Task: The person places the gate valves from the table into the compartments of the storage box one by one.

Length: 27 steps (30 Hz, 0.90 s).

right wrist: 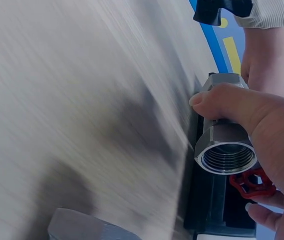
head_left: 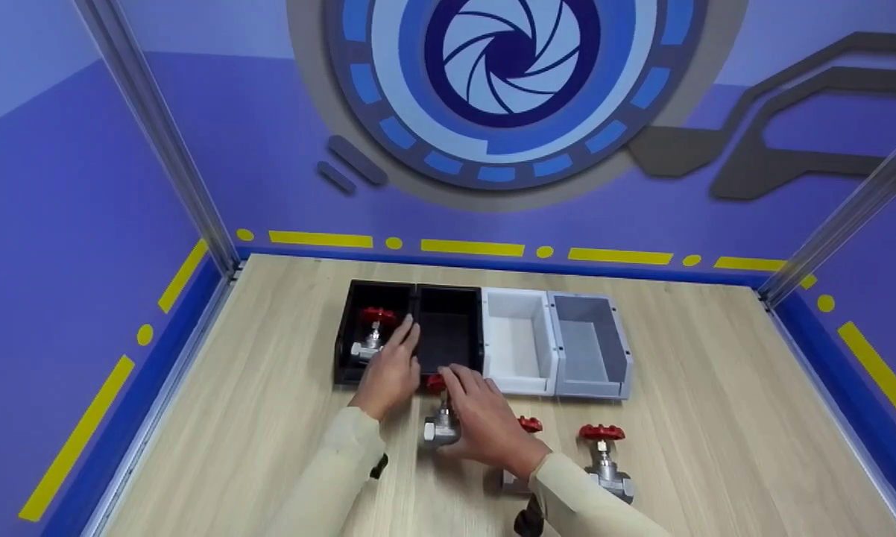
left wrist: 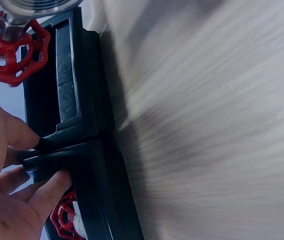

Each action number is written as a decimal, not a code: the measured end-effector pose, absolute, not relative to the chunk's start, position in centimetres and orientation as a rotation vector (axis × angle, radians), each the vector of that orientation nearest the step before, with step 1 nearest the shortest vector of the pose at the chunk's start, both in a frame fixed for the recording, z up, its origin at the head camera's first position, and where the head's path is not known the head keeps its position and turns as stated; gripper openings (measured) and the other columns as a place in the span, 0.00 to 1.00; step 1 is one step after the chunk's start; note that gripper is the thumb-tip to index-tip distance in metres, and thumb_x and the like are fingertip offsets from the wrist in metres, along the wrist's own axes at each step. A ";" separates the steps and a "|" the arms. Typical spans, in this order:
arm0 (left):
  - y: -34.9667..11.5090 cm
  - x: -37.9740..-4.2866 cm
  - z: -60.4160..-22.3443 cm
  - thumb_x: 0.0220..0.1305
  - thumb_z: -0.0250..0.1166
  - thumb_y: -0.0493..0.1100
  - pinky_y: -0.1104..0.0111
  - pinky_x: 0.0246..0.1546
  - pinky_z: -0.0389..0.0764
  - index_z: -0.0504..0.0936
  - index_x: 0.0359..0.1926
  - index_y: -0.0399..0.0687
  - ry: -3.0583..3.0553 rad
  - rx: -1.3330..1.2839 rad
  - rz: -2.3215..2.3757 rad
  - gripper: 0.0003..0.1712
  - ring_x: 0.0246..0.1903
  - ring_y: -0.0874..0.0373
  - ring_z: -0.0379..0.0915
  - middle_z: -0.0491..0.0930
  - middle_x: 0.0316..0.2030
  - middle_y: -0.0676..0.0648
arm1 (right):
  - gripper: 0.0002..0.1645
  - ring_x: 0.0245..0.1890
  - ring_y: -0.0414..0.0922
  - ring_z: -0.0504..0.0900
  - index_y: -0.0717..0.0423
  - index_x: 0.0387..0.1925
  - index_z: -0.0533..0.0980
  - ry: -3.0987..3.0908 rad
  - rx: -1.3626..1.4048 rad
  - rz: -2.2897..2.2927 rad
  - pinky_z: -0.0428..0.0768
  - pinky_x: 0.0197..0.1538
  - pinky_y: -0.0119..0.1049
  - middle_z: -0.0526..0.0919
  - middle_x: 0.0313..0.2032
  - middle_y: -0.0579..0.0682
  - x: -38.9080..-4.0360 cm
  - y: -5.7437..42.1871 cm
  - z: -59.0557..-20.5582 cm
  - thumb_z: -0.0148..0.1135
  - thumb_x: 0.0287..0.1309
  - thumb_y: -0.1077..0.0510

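My right hand (head_left: 489, 418) grips a metal valve (head_left: 440, 431) with a red handwheel, held in front of the second black bin (head_left: 452, 339). In the right wrist view, my thumb lies across the valve's body and its threaded opening (right wrist: 227, 159) faces the camera. My left hand (head_left: 392, 373) pinches the adjoining walls of the two black bins, thumb on one side and fingers on the other in the left wrist view. Inside the leftmost black bin (head_left: 343, 335) stands another valve (head_left: 372, 341), its red wheel up.
A white bin (head_left: 513, 335) and a grey bin (head_left: 582, 347) continue the row to the right. On the wooden table (head_left: 716, 418), one valve (head_left: 604, 466) stands at right; another (head_left: 528, 424) is mostly hidden behind my right wrist. Blue panels enclose the back and sides.
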State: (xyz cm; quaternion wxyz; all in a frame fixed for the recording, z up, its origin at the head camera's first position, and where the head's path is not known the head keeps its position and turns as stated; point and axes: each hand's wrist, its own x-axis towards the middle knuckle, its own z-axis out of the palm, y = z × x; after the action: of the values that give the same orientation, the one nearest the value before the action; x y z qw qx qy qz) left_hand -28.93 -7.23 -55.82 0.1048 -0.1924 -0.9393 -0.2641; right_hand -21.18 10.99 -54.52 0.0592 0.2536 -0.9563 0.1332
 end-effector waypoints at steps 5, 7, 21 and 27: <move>-7.2 -29.0 -55.9 0.60 0.60 0.34 0.56 0.41 0.81 0.68 0.68 0.38 -2.764 -0.571 -0.762 0.33 0.40 0.44 0.81 0.64 0.70 0.40 | 0.72 0.66 0.54 0.67 0.58 0.72 0.56 -2.883 0.781 0.364 0.70 0.64 0.52 0.65 0.67 0.58 -21.4 11.0 -54.3 0.79 0.28 0.33; -7.2 -29.1 -56.0 0.60 0.60 0.35 0.57 0.40 0.81 0.68 0.68 0.38 -2.766 -0.573 -0.755 0.33 0.37 0.44 0.81 0.64 0.70 0.40 | 0.72 0.66 0.54 0.67 0.58 0.72 0.56 -2.882 0.780 0.353 0.70 0.64 0.52 0.65 0.67 0.57 -21.4 11.0 -54.2 0.79 0.28 0.33; -7.2 -29.0 -55.9 0.61 0.59 0.34 0.57 0.40 0.81 0.67 0.68 0.37 -2.769 -0.569 -0.749 0.32 0.37 0.46 0.82 0.63 0.70 0.40 | 0.71 0.64 0.54 0.69 0.57 0.70 0.58 -2.827 0.794 0.312 0.72 0.62 0.51 0.68 0.65 0.58 -22.0 11.3 -53.5 0.80 0.25 0.34; -7.2 -29.0 -55.9 0.60 0.60 0.34 0.58 0.37 0.81 0.67 0.68 0.38 -2.771 -0.564 -0.749 0.33 0.33 0.47 0.81 0.63 0.70 0.40 | 0.72 0.64 0.54 0.69 0.57 0.70 0.58 -2.807 0.793 0.340 0.73 0.61 0.52 0.68 0.65 0.57 -22.3 11.4 -53.5 0.81 0.24 0.34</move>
State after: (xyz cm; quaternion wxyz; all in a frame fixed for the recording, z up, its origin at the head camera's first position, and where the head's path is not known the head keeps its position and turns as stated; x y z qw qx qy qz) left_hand -28.99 -7.19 -55.94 0.1081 -0.1917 -0.9417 -0.2545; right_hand -22.28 11.37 -53.47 0.1024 0.2687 -0.9508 0.1152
